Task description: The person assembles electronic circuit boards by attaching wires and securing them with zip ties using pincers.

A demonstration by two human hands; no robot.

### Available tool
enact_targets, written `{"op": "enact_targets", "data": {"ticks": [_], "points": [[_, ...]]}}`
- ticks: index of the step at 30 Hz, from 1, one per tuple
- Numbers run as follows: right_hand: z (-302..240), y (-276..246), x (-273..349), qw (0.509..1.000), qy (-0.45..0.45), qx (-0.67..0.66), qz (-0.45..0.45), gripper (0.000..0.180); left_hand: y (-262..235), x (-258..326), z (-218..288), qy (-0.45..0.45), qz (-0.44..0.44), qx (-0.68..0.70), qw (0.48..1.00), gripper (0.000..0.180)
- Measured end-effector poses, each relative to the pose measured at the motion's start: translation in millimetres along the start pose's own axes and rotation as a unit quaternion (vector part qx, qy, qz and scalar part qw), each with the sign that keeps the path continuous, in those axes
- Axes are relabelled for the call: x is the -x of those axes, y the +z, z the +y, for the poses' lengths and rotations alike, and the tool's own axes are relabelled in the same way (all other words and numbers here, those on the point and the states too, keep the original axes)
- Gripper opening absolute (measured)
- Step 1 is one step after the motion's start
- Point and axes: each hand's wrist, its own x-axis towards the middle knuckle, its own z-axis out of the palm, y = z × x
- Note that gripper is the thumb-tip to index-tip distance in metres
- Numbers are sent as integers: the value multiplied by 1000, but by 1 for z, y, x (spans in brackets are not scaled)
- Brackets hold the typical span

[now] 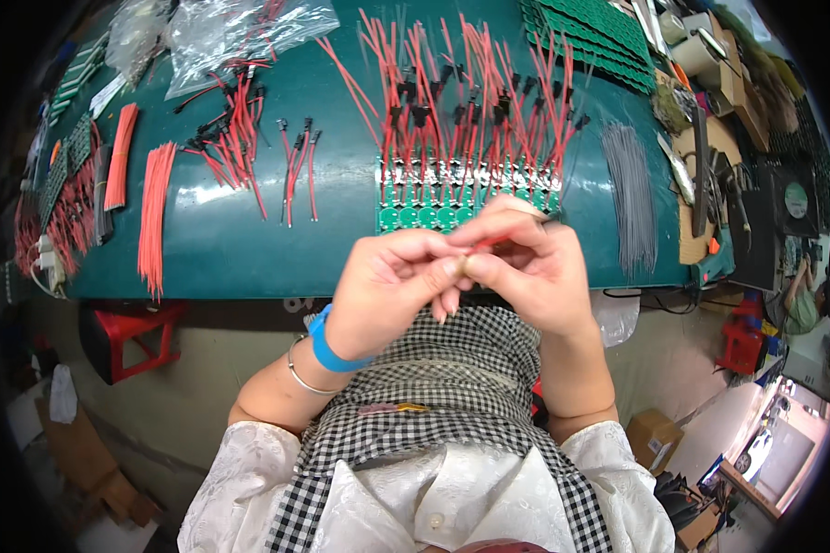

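Observation:
My left hand and my right hand meet at the table's front edge, thumbs and fingertips pinched together. A short stretch of red wire shows between the fingers of my right hand. Whatever is in my left fingertips is hidden by the fingers. Just beyond my hands lies a green circuit board panel with round sections. Many red leads with black connectors stand up from it, fanning away from me.
On the green table, left of my hands, lie loose red leads with black connectors and bundles of red wire. A dark grey wire bundle lies to the right. Stacked green boards and a plastic bag sit at the back.

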Motion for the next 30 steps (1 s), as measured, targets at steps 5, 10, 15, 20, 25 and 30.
{"op": "enact_targets", "data": {"ticks": [5, 10, 15, 20, 25, 30], "points": [[-10, -17, 11, 996, 28, -69, -43, 11, 0, -3, 12, -130, -104, -25, 986, 17], [-9, -23, 17, 1000, 6, -26, -13, 9, -5, -5, 13, -158, -148, -18, 976, 15], [12, -43, 6, 959, 127, 103, 233, 10, -62, -16, 41, 236, 289, -596, 711, 11], [34, -36, 3, 927, 80, 241, 276, 9, -113, -22, 48, 215, 273, -719, 602, 19], [32, -37, 2, 924, 62, 258, 277, 8, -114, -24, 42, 196, 264, -700, 634, 17], [34, -39, 2, 922, 57, 273, 268, 7, -109, -22, 42, 160, 305, -629, 697, 14]]}}
